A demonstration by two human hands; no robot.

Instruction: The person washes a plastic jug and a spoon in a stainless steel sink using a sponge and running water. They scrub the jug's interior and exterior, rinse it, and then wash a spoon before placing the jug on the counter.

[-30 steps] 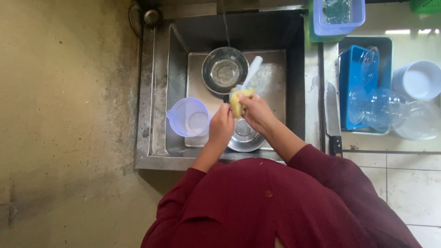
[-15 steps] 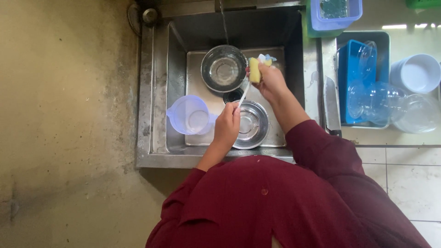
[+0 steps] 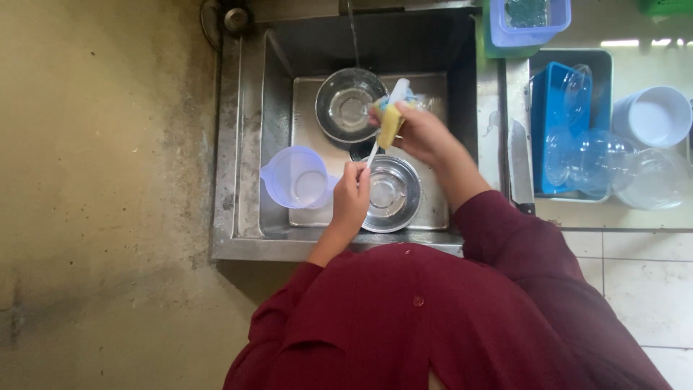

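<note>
Spoon (image 3: 375, 148): white, over the sink (image 3: 245, 180) middle, left hand (image 3: 351, 202) pinching its near end above a steel bowl (image 3: 393, 193) by the near edge. Right hand (image 3: 422, 133) clamps a yellow sponge (image 3: 390, 126) around the far end. Jug (image 3: 296, 177) at left wall. Second bowl (image 3: 346, 105) near far wall. Blue tray (image 3: 559, 123), clear bowls (image 3: 613, 162) on counter beyond right edge.

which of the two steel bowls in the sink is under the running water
The far steel bowl, at the sink's back under the thin stream. The near steel bowl sits beside the left hand, away from it.
</note>
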